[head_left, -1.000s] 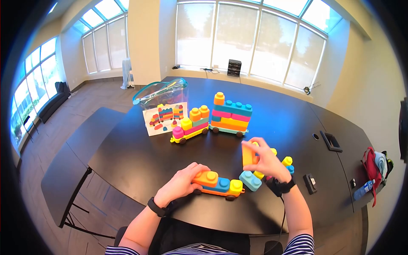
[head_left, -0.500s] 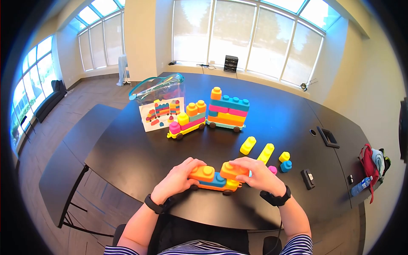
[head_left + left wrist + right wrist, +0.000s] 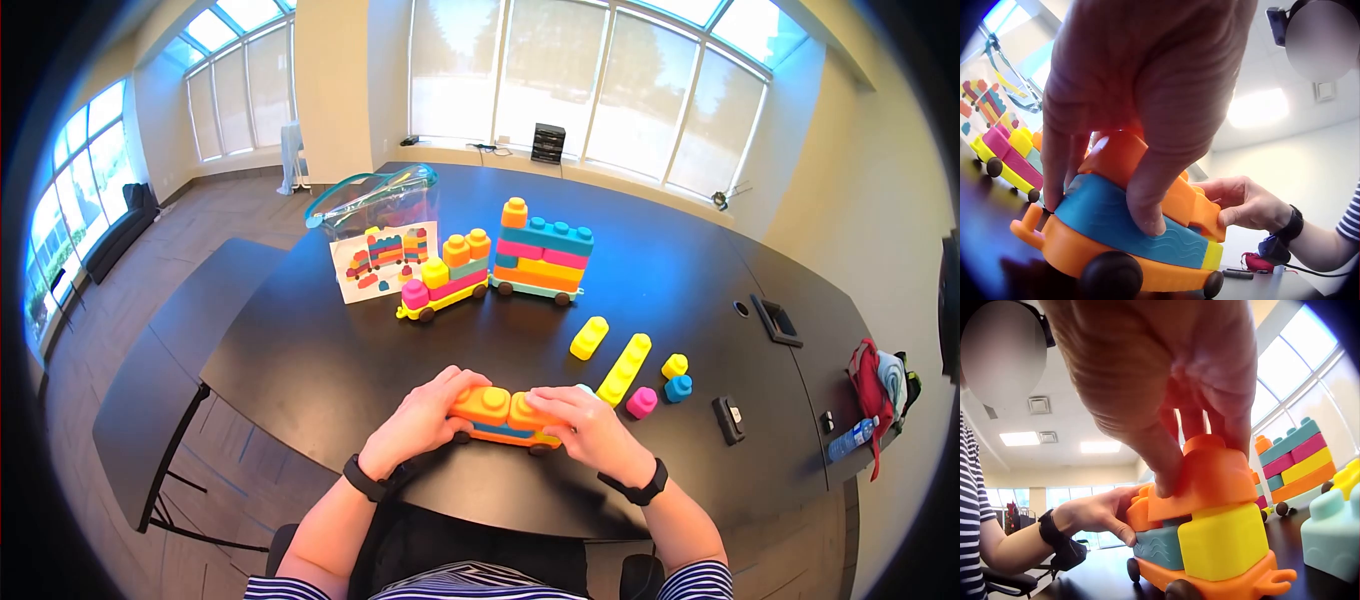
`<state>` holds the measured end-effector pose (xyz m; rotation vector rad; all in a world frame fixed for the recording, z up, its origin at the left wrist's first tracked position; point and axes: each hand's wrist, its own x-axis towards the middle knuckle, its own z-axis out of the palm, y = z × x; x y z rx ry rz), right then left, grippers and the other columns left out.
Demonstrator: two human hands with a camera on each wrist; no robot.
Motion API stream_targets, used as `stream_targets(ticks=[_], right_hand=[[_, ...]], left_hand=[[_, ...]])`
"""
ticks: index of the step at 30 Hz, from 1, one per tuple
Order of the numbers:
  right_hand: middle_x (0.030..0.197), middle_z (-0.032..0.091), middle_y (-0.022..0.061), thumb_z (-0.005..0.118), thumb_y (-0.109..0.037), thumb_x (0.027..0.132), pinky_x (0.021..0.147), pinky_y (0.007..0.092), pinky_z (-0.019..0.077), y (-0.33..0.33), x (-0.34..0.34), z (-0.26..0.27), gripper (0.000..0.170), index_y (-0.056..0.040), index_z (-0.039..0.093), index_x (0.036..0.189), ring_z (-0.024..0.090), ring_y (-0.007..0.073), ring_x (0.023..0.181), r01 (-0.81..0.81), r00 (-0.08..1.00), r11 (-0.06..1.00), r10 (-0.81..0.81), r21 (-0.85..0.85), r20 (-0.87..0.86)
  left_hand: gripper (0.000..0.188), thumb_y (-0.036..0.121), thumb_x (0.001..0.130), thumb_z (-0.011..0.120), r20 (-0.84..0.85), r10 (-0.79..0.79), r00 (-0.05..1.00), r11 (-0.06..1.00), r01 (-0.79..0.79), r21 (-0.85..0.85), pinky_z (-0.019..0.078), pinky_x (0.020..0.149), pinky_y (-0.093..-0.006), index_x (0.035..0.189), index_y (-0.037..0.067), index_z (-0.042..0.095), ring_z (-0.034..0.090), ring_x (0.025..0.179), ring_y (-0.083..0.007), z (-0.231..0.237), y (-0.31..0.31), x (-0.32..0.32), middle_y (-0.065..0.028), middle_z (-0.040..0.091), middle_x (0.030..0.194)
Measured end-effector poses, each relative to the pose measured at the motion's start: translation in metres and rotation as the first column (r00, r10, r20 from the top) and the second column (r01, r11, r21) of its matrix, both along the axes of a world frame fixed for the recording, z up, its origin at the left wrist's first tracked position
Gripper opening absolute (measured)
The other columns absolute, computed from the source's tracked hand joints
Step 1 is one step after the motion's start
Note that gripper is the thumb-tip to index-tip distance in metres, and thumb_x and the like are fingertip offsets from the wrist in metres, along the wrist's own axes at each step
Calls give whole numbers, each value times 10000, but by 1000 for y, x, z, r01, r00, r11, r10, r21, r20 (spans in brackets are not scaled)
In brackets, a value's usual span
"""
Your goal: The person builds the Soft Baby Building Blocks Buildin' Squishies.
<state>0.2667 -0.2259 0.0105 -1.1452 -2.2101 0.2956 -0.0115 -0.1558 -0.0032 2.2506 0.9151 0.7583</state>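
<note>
A toy train car has an orange wheeled base [image 3: 1072, 250], carrying a blue block [image 3: 1116, 209] and a yellow block [image 3: 1225, 540]. My left hand [image 3: 425, 415] holds the car from above, its thumb against the blue block's side and fingers on the far side. Between them sits an orange block [image 3: 480, 403] on top. My right hand [image 3: 590, 425] pinches a second orange block [image 3: 1210, 481] over the blue and yellow blocks. In the right wrist view this block tilts slightly, close over the yellow one. A pale teal block [image 3: 1332, 537] lies beside the car.
Two built train cars, one with a yellow base [image 3: 450, 303] and one tall [image 3: 545, 265], stand farther back by a clear bag [image 3: 400, 205]. To the right lie a long yellow block [image 3: 625, 370], a pink block [image 3: 642, 403], several small blocks and a black device [image 3: 729, 420].
My right hand has brought the second orange block down and left from over the table onto the car, beside the first orange block. The left hand has stayed on the car.
</note>
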Motion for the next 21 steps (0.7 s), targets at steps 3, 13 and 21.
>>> stream_targets(ticks=[3,13,21], right_hand=[[1338,697,152,777,28,834,1019,419,545,-7,-7,-2,563,-59,671,1380,658,361,1212,52,999,998,-52,48,14],[1500,596,169,717,19,917,1142,450,498,-8,-2,-19,590,-75,586,1485,544,393,1412,11,999,994,-17,112,50],[1481,630,164,699,23,924,1184,438,459,2,37,10,575,-96,610,1479,562,354,1418,71,989,993,-82,-90,-127]], left_hand=[[585,-32,785,799,-8,6,1000,1000,-6,-8,556,976,-451,1315,127,609,655,1173,-373,1,1,-1,-99,641,1228],[580,-34,784,775,-20,3,1000,1000,-3,3,556,981,-455,1313,129,604,655,1184,-371,1,0,0,-95,642,1243],[579,-2,790,811,-35,12,999,1000,-12,1,554,972,-449,1310,150,609,655,1181,-361,4,1,-3,-79,644,1221]])
